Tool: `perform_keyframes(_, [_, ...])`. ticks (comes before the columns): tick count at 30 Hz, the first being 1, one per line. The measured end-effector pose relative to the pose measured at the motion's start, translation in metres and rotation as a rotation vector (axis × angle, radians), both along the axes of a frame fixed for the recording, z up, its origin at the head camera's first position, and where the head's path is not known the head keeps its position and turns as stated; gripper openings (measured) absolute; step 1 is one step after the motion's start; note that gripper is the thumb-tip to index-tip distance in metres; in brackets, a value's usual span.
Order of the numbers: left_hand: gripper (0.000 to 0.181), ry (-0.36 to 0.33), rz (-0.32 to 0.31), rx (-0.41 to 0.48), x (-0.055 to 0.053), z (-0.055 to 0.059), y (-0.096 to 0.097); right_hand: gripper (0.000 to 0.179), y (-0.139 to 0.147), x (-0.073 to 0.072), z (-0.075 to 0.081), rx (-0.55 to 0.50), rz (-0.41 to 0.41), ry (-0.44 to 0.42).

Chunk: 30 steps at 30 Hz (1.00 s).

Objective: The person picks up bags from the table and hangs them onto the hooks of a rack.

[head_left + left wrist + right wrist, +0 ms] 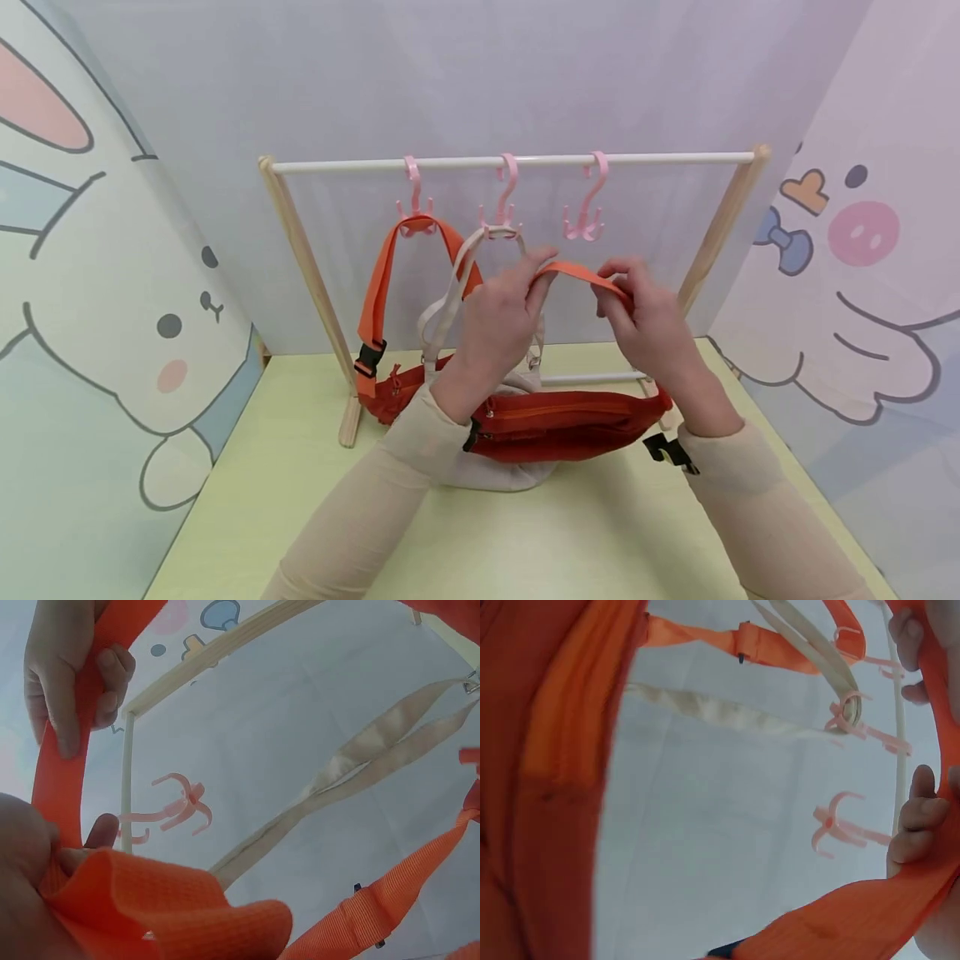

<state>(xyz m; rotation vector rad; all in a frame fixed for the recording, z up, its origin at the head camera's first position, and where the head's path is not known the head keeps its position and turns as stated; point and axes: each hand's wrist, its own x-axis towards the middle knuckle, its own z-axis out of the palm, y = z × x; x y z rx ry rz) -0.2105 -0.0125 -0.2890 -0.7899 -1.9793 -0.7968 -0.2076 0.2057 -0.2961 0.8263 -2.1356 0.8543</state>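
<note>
Both hands hold an orange strap [573, 269] in front of the rack, a short stretch running between them. My left hand [501, 317] pinches its left part; folded webbing [165, 900] bunches there in the left wrist view. My right hand [641, 312] grips the other end with curled fingers. Below hangs a red waist bag [570, 425] with zippers, in front of a beige bag [495, 477]. A black buckle [671, 452] dangles by the right wrist. The beige bag's straps loop over the middle pink hook [504, 221]. The right pink hook [585, 225] is just behind the hands.
A rack with a white rail [337, 167] and wooden legs [307, 267] stands on a pale green table [247, 500]. Another orange strap [375, 300] hangs from the left pink hook [414, 192], with a red bag [393, 392] below. Cartoon-printed walls stand at both sides.
</note>
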Motion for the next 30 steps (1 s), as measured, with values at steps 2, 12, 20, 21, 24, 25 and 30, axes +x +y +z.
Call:
perform_keyframes(2, [0.025,0.012,0.016,-0.005,-0.002,0.002,-0.001,0.023,0.004,-0.002,0.002,0.028,0.006,0.047])
perform_keyframes(12, [0.024,-0.057,0.034,-0.082,-0.014,0.008,-0.002,0.013,0.019,-0.012,0.016,0.074,-0.085,0.135])
perform_keyframes(20, [0.023,-0.042,0.109,-0.157,-0.028,0.019,0.001,0.016,0.023,-0.022,0.030,0.055,-0.216,0.137])
perform_keyframes(21, [0.023,-0.037,0.121,-0.167,-0.031,0.021,0.001,0.018,0.023,-0.024,0.032,0.055,-0.231,0.135])
perform_keyframes(24, [0.023,-0.044,0.142,-0.183,-0.038,0.026,0.002,0.023,0.024,-0.030,0.037,0.067,-0.266,0.120])
perform_keyframes(25, [0.024,-0.058,0.147,-0.182,-0.040,0.028,0.003,0.024,0.025,-0.033,0.039,0.073,-0.276,0.110])
perform_keyframes(30, [0.024,-0.135,0.165,-0.171,-0.047,0.032,0.005,0.031,0.024,-0.043,0.045,0.087,-0.319,0.051])
